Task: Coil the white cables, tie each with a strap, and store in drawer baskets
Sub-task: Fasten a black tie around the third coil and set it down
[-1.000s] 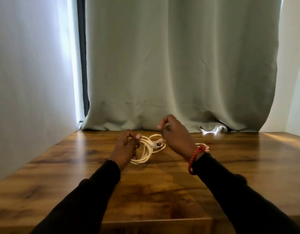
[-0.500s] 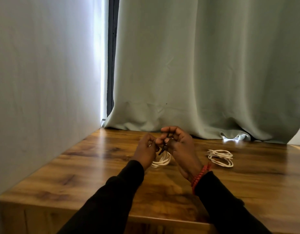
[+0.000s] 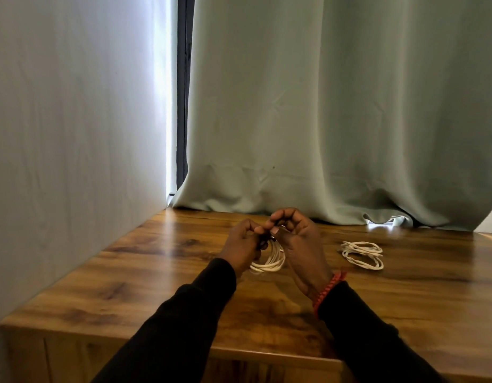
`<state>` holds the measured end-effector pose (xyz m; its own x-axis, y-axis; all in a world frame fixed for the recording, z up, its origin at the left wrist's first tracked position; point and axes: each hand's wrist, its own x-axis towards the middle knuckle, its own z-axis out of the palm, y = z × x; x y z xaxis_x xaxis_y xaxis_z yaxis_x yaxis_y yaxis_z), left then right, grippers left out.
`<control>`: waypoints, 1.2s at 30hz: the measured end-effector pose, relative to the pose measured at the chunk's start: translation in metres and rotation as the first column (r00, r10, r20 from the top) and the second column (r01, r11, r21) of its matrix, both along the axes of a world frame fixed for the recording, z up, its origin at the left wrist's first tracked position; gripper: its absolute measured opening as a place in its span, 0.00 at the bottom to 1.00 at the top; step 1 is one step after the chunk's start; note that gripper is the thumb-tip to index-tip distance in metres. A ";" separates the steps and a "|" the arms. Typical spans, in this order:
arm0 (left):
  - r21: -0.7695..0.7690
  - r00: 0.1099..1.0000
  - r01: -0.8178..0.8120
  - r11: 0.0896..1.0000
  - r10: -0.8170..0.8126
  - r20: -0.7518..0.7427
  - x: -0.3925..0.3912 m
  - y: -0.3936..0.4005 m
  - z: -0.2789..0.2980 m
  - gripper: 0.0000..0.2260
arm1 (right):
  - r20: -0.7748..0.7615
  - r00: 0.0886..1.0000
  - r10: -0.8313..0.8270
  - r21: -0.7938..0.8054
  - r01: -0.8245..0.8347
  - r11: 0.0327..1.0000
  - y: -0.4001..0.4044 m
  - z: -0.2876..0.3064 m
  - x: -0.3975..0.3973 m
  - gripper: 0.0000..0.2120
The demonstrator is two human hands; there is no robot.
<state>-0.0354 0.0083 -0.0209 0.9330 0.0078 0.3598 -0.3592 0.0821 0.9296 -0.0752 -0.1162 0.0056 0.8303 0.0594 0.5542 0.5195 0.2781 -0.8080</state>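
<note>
hands: 2, both raised just above the table, close together, fingertips meeting over one coil
left hand: fingers curled, pinching a small dark strap at the top of the held coil; knuckles face the camera
right hand: palm turned toward the left hand, fingers curled in, thumb and fingertips pinching the same spot on the strap; exact finger contact too small to tell
strap: 1 seen, dark, short, mostly hidden between the fingertips of both hands; cannot tell if it is closed round the coil
white cables: 2 coils counted
held coil: 1, several white loops hanging below the two hands, lower loops touching or just over the table, between the wrists
second coil: 1, white, lying flat on the table to the right of the right hand, well apart from the held coil, no hand on it; no strap can be made out on it
table: 1, glossy wood-grain top, front edge visible at the bottom
sleeves: 2, black, long, covering both forearms to the wrist
bracelet: 1, red, braided, on the right wrist at the sleeve edge
curtain: 1, pale grey-green, hanging behind the table, hem bunched on the tabletop
wall: 1, white, along the left side of the table
window frame: 1 dark vertical strip between wall and curtain, bright light beside it
</note>
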 end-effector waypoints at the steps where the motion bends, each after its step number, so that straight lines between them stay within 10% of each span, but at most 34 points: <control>1: 0.003 1.000 -0.003 1.000 0.003 -0.001 0.002 0.000 -0.001 0.09 | 0.006 1.000 -0.025 0.007 0.025 1.000 0.000 -0.001 0.000 0.09; 9: 0.075 0.992 -0.107 0.991 0.102 0.073 0.008 0.006 -0.004 0.06 | 0.120 0.893 -0.433 -0.294 0.449 0.844 -0.003 -0.006 -0.009 0.22; 15: 0.159 0.986 -0.098 0.982 0.075 0.150 0.006 0.003 -0.004 0.05 | 0.473 0.705 -0.529 -0.695 0.667 0.267 -0.007 0.009 0.009 0.18; 20: 0.175 0.980 -0.081 0.981 0.046 0.195 0.000 0.002 -0.001 0.04 | 0.164 0.957 -0.239 -0.871 0.255 0.420 -0.024 0.034 0.027 0.06; 36: 0.256 0.964 -0.135 0.957 0.067 0.257 0.010 0.005 -0.004 0.05 | 0.449 0.827 -0.337 -0.823 0.530 0.206 -0.006 0.003 0.030 0.07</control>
